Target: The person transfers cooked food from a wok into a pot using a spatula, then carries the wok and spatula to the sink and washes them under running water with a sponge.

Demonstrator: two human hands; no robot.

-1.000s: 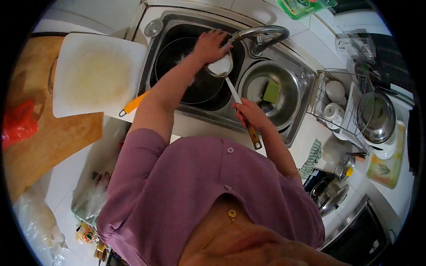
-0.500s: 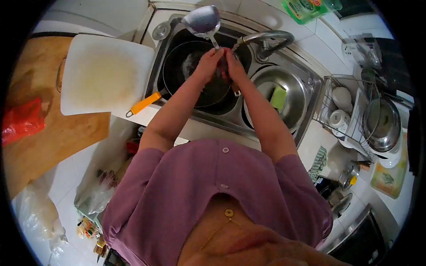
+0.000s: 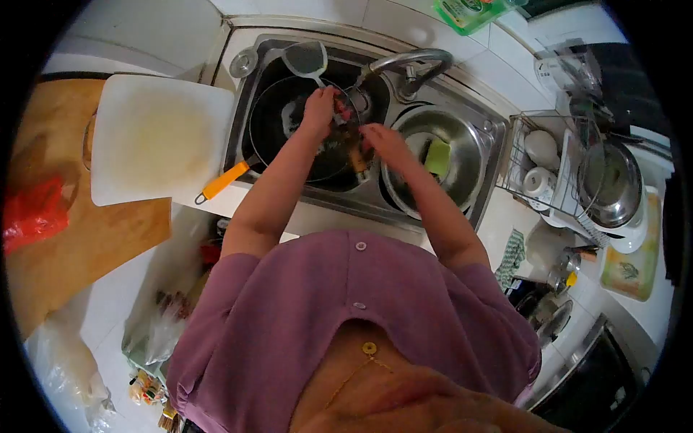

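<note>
My left hand (image 3: 320, 111) is closed around a metal spatula, gripping it below the head. Its broad spatula head (image 3: 304, 58) points up toward the back of the sink, and the brown handle (image 3: 357, 159) slants down toward me. My right hand (image 3: 388, 144) is just right of the handle, its fingers reaching left and looking loosely apart. Whether they touch the handle is unclear. Beneath both hands, a dark wok (image 3: 278, 119) with an orange handle (image 3: 224, 182) sits in the left basin, with some liquid or shine inside.
The curved faucet (image 3: 411, 61) stands behind the basins. A steel bowl (image 3: 469, 177) holding a green sponge (image 3: 437, 157) is in the right basin. Left are a white cutting board (image 3: 159, 137) and a red bag (image 3: 36, 213); right, a wire dish rack (image 3: 516, 155).
The spatula head has lowered and turned its face away. My right hand has parted from my left and moved down beside the handle. The whole view has shifted slightly.
</note>
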